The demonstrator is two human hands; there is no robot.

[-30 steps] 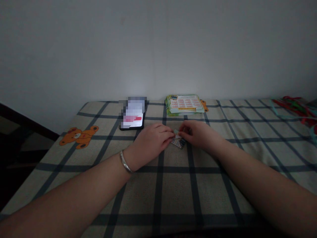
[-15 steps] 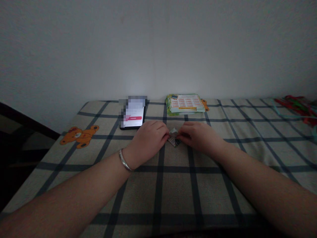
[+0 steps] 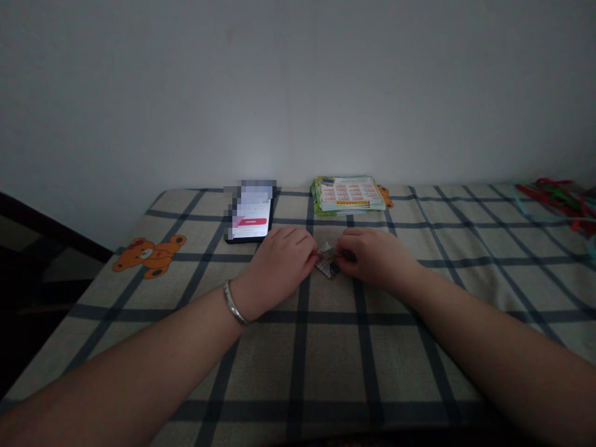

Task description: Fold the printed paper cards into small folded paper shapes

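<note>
A plain pale wall (image 3: pixel 298 93) fills the upper half of the view, and under it lies a beige cloth with dark blue checks (image 3: pixel 419 347) that covers the whole surface in front of the person. Both bare forearms come in from the lower corners and meet near the middle of the cloth. The left hand (image 3: pixel 279 264) lies with its knuckles up and the fingers bent inward; the right hand (image 3: pixel 372 254) faces it in the same way, and their fingertips are almost touching. At the far right edge there is a heap of red and green ribbons (image 3: pixel 559 197), well apart from the hands. Near the wall, behind the right hand, a stack of printed sheets (image 3: pixel 349 194) lies flat with a green and orange page on top. Left of the stack, just behind the left hand, a phone (image 3: pixel 251 214) lies with its screen lit. An orange bear print (image 3: pixel 146 256) is on the cloth at the left side. The left wrist carries a thin silver bracelet (image 3: pixel 233 304). Between the two hands is a small folded paper (image 3: pixel 327 261) – both hands pinch it by the fingertips, one from each side, and its lower corner seems to rest on the cloth, though the dim light makes this hard to confirm.
</note>
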